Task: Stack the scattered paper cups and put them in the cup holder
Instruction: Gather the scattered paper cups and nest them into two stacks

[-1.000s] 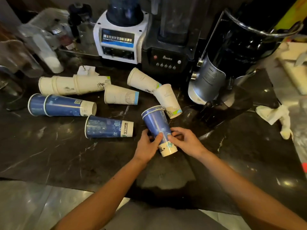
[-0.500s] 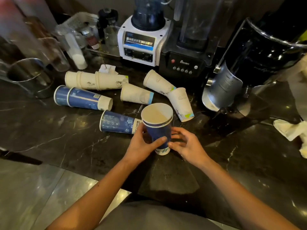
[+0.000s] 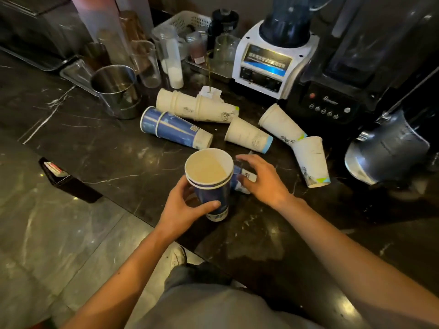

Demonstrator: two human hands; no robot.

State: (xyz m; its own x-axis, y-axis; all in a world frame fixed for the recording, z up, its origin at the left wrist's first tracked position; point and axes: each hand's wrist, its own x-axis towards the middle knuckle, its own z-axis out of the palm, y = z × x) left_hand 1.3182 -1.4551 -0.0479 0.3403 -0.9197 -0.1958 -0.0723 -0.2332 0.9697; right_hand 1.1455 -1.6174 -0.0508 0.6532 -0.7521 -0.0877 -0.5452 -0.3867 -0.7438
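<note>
Scanning left to right across the dark marble counter (image 3: 78,148): a steel pitcher (image 3: 116,91) stands upright at far left, clear tumblers just behind it.

Next, a lying blue stack (image 3: 174,129) of two nested cups, rims to the left, bases toward centre. Just behind it and touching, a lying white stack (image 3: 197,108) of three nested cups, rims left too. A crumpled paper scrap (image 3: 210,93) sits at its back edge.

Your left hand (image 3: 187,207) is wrapped around the held blue stack (image 3: 210,184), two nested blue cups, upright, mouth toward the camera. Thumb across the front near the base, fingers behind. Firm grasp. I can't tell whether the base touches the counter.

Your right hand (image 3: 262,180) is unclenched, fingers spread, palm down over a lying blue cup (image 3: 240,180) just right of the held stack. That cup is mostly hidden; contact can't be judged.

Further right, three single white cups lie on their sides: white cup with blue band (image 3: 248,135), white cup by the blender (image 3: 280,123), and white cup at right (image 3: 311,160), the last two touching at their bases.

Behind them: white blender (image 3: 270,65), black blender (image 3: 332,100), and a steel jug (image 3: 389,146) at far right.

No cup holder that I can pick out.
</note>
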